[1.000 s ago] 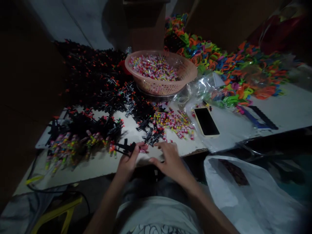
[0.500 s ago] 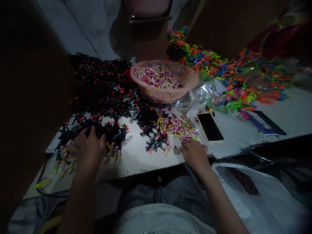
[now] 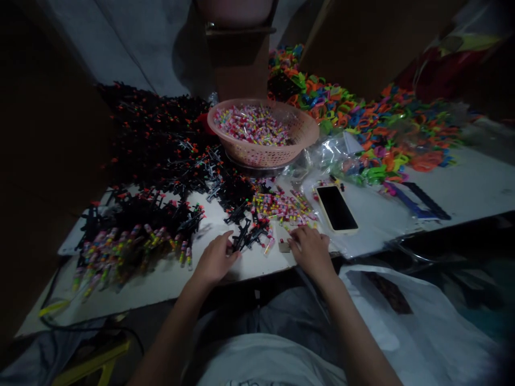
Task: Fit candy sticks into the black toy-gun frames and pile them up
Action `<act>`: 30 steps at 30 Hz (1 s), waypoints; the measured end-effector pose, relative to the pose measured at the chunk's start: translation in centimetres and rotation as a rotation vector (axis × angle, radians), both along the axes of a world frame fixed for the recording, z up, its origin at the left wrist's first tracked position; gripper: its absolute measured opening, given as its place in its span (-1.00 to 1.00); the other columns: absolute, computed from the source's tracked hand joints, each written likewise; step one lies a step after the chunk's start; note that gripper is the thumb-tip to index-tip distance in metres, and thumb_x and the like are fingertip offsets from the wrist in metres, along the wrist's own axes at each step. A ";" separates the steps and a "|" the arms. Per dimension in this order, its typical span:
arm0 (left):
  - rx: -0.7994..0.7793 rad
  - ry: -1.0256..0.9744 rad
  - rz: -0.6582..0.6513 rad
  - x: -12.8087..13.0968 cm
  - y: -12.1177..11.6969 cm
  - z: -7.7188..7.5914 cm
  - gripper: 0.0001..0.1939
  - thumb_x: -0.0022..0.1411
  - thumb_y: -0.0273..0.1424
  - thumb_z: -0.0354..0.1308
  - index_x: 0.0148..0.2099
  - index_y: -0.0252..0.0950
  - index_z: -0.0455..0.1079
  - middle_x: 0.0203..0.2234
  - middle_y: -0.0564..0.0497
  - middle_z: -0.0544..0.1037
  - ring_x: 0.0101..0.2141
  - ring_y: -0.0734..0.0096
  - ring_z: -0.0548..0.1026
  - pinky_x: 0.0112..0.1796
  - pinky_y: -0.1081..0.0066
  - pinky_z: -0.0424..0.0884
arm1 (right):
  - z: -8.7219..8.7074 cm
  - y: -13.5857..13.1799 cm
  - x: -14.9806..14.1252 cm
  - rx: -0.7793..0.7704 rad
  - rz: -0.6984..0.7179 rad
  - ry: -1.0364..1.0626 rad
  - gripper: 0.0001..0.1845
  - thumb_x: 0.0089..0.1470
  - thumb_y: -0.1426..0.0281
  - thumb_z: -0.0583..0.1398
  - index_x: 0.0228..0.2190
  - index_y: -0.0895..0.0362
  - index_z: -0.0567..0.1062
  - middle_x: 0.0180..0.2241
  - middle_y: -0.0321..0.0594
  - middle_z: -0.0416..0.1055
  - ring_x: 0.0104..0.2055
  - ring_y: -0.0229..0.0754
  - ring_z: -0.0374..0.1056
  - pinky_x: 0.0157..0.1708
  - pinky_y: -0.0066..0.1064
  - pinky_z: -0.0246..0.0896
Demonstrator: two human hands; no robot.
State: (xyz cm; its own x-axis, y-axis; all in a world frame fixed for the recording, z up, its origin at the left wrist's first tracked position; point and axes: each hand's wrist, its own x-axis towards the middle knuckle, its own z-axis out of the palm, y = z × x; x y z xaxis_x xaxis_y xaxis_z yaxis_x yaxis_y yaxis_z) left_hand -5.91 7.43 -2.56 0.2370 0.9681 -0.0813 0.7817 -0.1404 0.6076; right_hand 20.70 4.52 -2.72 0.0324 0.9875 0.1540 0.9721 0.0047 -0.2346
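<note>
My left hand (image 3: 214, 261) lies near the front edge of the white table (image 3: 161, 279), its fingers stretched toward a small cluster of black toy guns (image 3: 249, 234). It holds nothing I can see. My right hand (image 3: 309, 251) rests palm down with fingers curled over the near end of a loose heap of small colourful candy tubes (image 3: 281, 206); whether it holds one is hidden. A small grey piece (image 3: 284, 247) lies between the hands. To the left lies a row of black guns with candy tubes fitted (image 3: 132, 241).
A pink basket (image 3: 300, 140) full of candy tubes stands at the middle back. A big pile of black toy guns (image 3: 153, 139) fills the back left. Bright plastic rings (image 3: 382, 134) are heaped at the right. A phone (image 3: 336, 208) lies face up; a white plastic bag (image 3: 422, 321) sits by my knee.
My left hand has come back from the row of fitted guns at the left to the small cluster of black guns in front. My right hand has barely shifted.
</note>
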 end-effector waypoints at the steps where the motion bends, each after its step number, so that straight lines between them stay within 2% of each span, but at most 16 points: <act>1: -0.032 -0.053 -0.001 -0.6 0.0 -0.3 -0.41 0.06 -0.31 0.16 0.16 -0.31 0.23 -0.27 -0.08 0.49 -0.28 0.26 0.46 -0.22 0.31 0.36 | 0.0 0.0 0.1 0.006 -0.016 0.004 -0.80 0.16 0.33 0.13 -0.17 0.11 0.42 -0.14 -0.13 0.39 -0.09 -0.03 0.25 -0.17 -0.23 -0.06; 4: -0.071 -0.155 0.028 -2.1 -0.1 -0.8 -0.60 0.03 -0.29 0.14 -0.06 -0.31 0.39 -0.38 -0.03 0.49 -0.36 0.29 0.46 -0.31 0.34 0.35 | -0.2 0.2 0.3 0.018 -0.093 -0.006 -0.72 0.17 0.34 0.12 -0.09 0.16 0.39 -0.11 -0.07 0.38 -0.08 -0.01 0.24 -0.18 -0.24 -0.06; 7: -0.095 -0.254 0.090 -3.0 -0.6 -0.8 -0.75 0.06 -0.25 0.10 -0.25 -0.30 0.41 -0.42 -0.02 0.50 -0.38 0.30 0.46 -0.34 0.36 0.35 | -0.2 0.3 0.5 0.002 -0.141 -0.027 -0.74 0.15 0.33 0.14 -0.13 0.15 0.42 -0.14 -0.07 0.39 -0.10 0.01 0.24 -0.20 -0.25 -0.06; 12: -0.063 -0.445 0.188 -3.7 -1.7 0.1 -0.76 0.06 -0.24 0.12 -0.26 -0.28 0.38 -0.41 0.01 0.50 -0.37 0.35 0.46 -0.33 0.39 0.35 | -0.3 0.9 0.1 0.015 -0.088 -0.041 -0.75 0.10 0.23 0.19 -0.20 0.08 0.48 -0.12 -0.09 0.36 -0.07 0.03 0.21 -0.18 -0.21 -0.05; 15: -0.035 -0.516 0.263 -3.6 -2.1 1.1 -0.72 0.01 -0.23 0.18 -0.23 -0.27 0.40 -0.37 0.00 0.51 -0.32 0.34 0.47 -0.29 0.39 0.36 | -0.3 1.4 0.0 0.063 -0.080 0.011 -0.82 0.12 0.30 0.17 -0.28 0.13 0.47 -0.14 -0.06 0.38 -0.06 0.04 0.20 -0.14 -0.17 -0.04; 18: -0.041 -0.587 0.328 -3.3 -2.5 2.4 -0.68 -0.05 -0.25 0.27 -0.22 -0.27 0.44 -0.33 -0.02 0.53 -0.27 0.33 0.48 -0.25 0.40 0.37 | 0.3 1.2 -0.3 0.174 -0.100 0.296 -0.85 0.13 0.34 0.13 -0.29 0.16 0.42 -0.28 -0.11 0.42 -0.18 -0.04 0.27 -0.12 -0.18 0.02; 21: -0.100 -0.672 0.370 -2.7 -3.0 3.5 -0.64 -0.14 -0.25 0.35 -0.26 -0.28 0.49 -0.41 0.00 0.53 -0.37 0.37 0.47 -0.32 0.43 0.38 | 1.6 -0.1 -1.8 0.236 -0.047 0.811 -0.81 0.12 0.27 0.13 -0.27 0.12 0.37 -0.37 -0.23 0.40 -0.34 -0.18 0.29 -0.23 -0.31 0.15; 24: -0.193 -0.759 0.414 -1.4 -3.7 4.1 -0.63 -0.20 -0.25 0.40 -0.31 -0.31 0.50 -0.46 0.00 0.54 -0.40 0.36 0.47 -0.34 0.42 0.41 | 2.6 -2.0 -4.6 0.115 0.093 1.201 -0.77 0.08 0.21 0.17 -0.28 0.09 0.37 -0.37 -0.28 0.36 -0.38 -0.24 0.27 -0.36 -0.42 0.18; 27: -0.313 -0.986 0.457 0.5 -4.5 4.0 -0.62 -0.13 -0.22 0.37 -0.25 -0.31 0.47 -0.36 -0.03 0.56 -0.32 0.32 0.51 -0.27 0.34 0.47 | 2.8 -3.5 -7.2 -0.019 0.144 1.410 -0.74 0.03 0.17 0.22 -0.31 0.08 0.38 -0.42 -0.33 0.32 -0.41 -0.27 0.24 -0.42 -0.47 0.16; 30: -0.435 -1.224 0.522 2.8 -5.4 3.5 -0.55 -0.06 -0.24 0.33 -0.10 -0.25 0.38 -0.27 -0.01 0.54 -0.29 0.32 0.53 -0.31 0.29 0.52 | 2.2 -4.1 -8.6 -0.118 0.135 1.580 -0.72 0.00 0.17 0.25 -0.32 0.07 0.39 -0.44 -0.36 0.29 -0.44 -0.29 0.22 -0.43 -0.49 0.16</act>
